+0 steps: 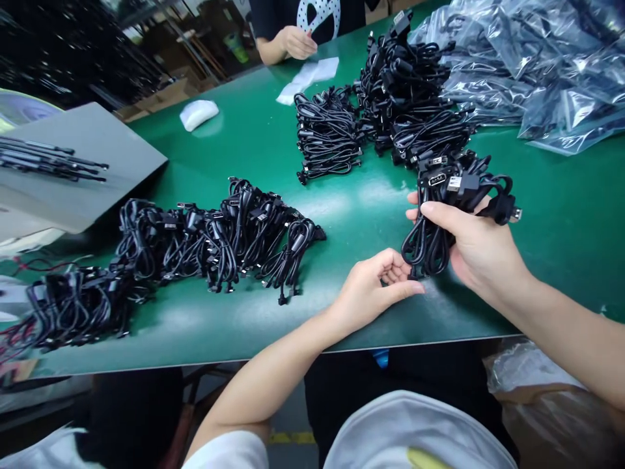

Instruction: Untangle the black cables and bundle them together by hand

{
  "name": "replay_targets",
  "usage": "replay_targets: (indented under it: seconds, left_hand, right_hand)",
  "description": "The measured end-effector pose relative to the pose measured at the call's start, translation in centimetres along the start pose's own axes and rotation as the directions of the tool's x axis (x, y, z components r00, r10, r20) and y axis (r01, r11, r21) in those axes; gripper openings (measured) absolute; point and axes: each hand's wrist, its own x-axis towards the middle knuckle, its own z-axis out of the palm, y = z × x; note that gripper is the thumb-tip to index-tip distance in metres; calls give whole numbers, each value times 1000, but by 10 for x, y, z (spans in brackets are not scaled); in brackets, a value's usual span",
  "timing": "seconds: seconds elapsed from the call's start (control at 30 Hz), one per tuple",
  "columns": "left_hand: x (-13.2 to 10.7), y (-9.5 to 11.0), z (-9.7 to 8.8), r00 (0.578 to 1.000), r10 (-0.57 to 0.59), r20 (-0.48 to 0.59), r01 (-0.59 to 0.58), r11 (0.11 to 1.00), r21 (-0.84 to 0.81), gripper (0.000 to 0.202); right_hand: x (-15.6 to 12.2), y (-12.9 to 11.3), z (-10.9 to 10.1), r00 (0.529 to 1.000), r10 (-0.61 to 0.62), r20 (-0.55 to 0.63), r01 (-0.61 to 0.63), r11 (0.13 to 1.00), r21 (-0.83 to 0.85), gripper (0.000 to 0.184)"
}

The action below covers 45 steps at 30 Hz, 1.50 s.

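Observation:
A bundle of black USB cables point(432, 241) is gripped in my right hand point(481, 244). Its loops hang downward, and several connectors show at the top, one sticking out to the right. The bundle is raised over the green table. At the lower end of the loops is my left hand point(371, 290), fingers half curled and thumb apart. Its fingertips are close to a cable end; whether they touch is hard to tell. Behind the held bundle lies a large heap of black cables point(400, 91), with a flatter stack of cables point(327, 133) on its left.
More bundled cables point(234, 228) stretch along the left side of the green table point(351, 215). Clear plastic bags point(551, 65) are piled at the back right. Across the table, a person's hand point(295, 42) is near white sheets point(310, 77). A grey box point(92, 163) stands far left.

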Motion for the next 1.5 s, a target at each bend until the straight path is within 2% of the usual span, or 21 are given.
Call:
replay_targets:
  seconds: [0.07,0.1,0.17,0.27,0.37,0.47,0.63,0.87,0.97,1.07,1.13,1.2,1.27,1.37,1.43,1.5]
  left_hand:
    - [-1,-2,0,1000,-7,-19,8,1000,22,26]
    - [-1,-3,0,1000,-22,-16,21,1000,-17,25]
    - [0,-3,-2,997,-61,48,70,977,-200,27]
    - [1,-2,-6,974,-72,215,174,844,-507,33]
    - [3,-3,-11,942,-56,331,269,713,-647,34]
    - [4,-5,-13,927,-66,370,321,650,-689,33]
    - [5,-6,-13,910,-93,404,373,609,-700,36]
    - [6,-1,-10,905,-32,424,369,556,-745,27]
    - [6,-2,-10,905,-22,425,362,563,-743,25]
    - [7,-5,-9,914,-25,404,327,633,-702,30]
    - [7,-6,-7,933,-33,359,263,743,-616,32]
    - [6,-7,-4,965,-26,260,148,876,-459,32]
    - [5,-8,-2,991,25,134,12,964,-267,37]
    - [3,-10,0,988,151,24,-151,988,-22,62]
    - [1,-11,0,976,217,35,-219,967,128,72]
    - [-1,-11,0,970,236,59,-243,938,248,70]
  right_hand:
    - [0,0,1,1000,-15,-17,15,1000,-13,13]
    - [0,0,2,999,-25,-27,24,1000,-19,12]
    - [2,0,1,998,-45,-40,44,999,-27,11]
    - [5,1,-1,998,-42,-44,41,999,-21,12]
    - [8,3,-3,998,-2,-55,3,1000,3,14]
    - [9,4,-4,997,37,-71,-34,999,31,14]
    - [9,4,-2,995,68,-74,-65,997,49,13]
    - [8,4,-1,995,79,-56,-77,996,51,11]
    - [8,5,-1,995,90,-52,-87,995,54,11]
    - [10,4,-3,993,106,-55,-104,994,38,12]
    - [12,3,-6,992,114,-54,-114,993,19,13]
    - [14,2,-8,994,106,-37,-107,994,-11,14]
    - [15,2,-9,998,69,-11,-69,997,-37,15]
    - [13,5,-8,999,-3,46,7,997,-80,16]
    - [12,7,-7,994,-21,111,36,990,-138,16]
    - [15,6,-3,984,-12,180,55,970,-236,16]
